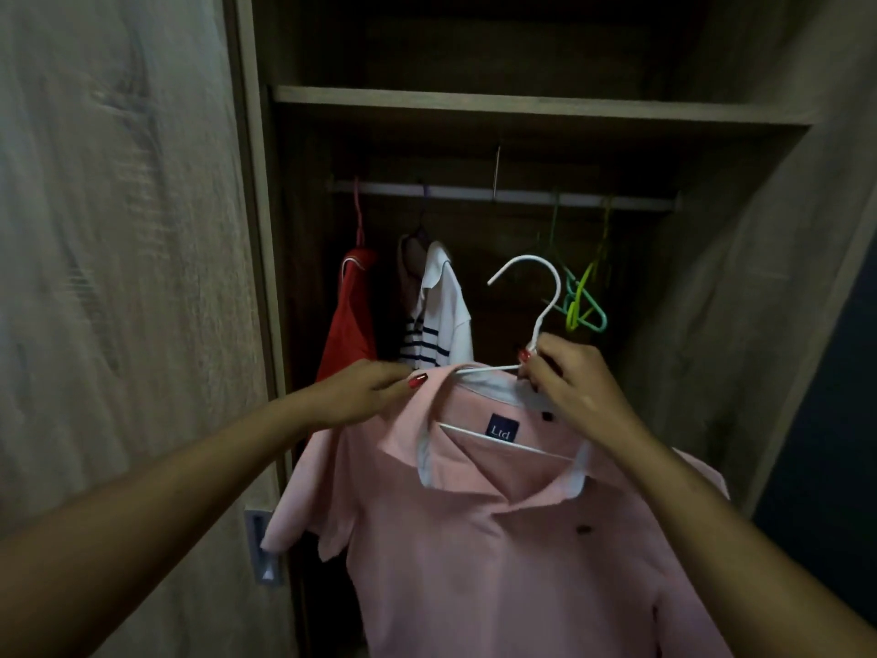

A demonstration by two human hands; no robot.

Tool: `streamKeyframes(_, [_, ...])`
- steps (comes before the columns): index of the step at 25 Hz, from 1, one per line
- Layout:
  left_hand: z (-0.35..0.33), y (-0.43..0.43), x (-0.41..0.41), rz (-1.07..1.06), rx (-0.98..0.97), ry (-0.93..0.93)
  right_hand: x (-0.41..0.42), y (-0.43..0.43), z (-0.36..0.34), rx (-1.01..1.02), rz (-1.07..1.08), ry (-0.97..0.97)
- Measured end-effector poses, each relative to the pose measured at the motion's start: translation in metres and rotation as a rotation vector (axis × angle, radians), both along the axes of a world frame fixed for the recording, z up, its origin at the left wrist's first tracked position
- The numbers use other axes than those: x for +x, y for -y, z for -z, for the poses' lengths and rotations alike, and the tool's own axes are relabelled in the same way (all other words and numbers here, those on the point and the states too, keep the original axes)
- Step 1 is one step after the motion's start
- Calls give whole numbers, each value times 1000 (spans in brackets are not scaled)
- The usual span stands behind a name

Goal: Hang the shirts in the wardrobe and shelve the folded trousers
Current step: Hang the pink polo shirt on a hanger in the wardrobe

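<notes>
Two hands on this one: the right hand (569, 382) pinches the hanger (542, 320) just under its hook, and the left hand (365, 391) pinches the collar edge of the pink shirt (474, 539). It's held near, below the rail (474, 192), not hung yet. Risks I see: the hook snagging the green hangers (583, 306) on the right, or the left shoulder sliding off once that pinch lets go.

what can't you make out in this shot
Head view, the only one:
Pink polo shirt: hem cut off by the bottom edge.
Left hand: fingers hidden behind the shirt's shoulder.
Space above the top shelf: too dark.
Green hangers: tangled and dim, count unclear.
Garment behind the striped polo shirt: mostly covered.
</notes>
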State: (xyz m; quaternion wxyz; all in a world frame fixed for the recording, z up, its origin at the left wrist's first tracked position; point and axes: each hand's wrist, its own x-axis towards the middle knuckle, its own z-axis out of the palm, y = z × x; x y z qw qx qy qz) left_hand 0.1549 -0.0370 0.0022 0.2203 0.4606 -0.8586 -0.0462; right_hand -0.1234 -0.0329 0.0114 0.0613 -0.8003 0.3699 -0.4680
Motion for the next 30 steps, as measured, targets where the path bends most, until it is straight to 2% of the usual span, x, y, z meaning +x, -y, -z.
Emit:
streamKeyframes(5, [19,6,1,11,-159,-231,-7,-4,-2,79,-59,-81])
streamKeyframes(8, [17,8,2,-27,-265,-249,-35,-8,-8,160,-25,-152])
streamKeyframes(11, [9,11,10,-53,-321,-294,-78,-17,-18,503,-2,-230])
streamKeyframes(14, [-3,19,4,-30,-243,-319,-102,-36,-30,759,-161,-110])
streamKeyframes(16, [-14,20,-10,10,-222,-314,-114,-50,-40,785,-185,12])
streamKeyframes(20, [-28,48,-34,-123,-489,-359,-140,-70,-62,780,-198,90])
streamKeyframes(24, [-23,89,-36,-254,-503,-84,-166,-81,-82,748,-98,74])
streamKeyframes(27, [-7,109,-18,-342,-466,0,-177,-84,-91,754,-6,98])
streamKeyframes(28, [-3,116,-11,-344,-447,-20,-176,-83,-94,768,13,112])
streamKeyframes(30, [-4,114,-2,-323,-359,-210,-164,-75,-99,784,60,114])
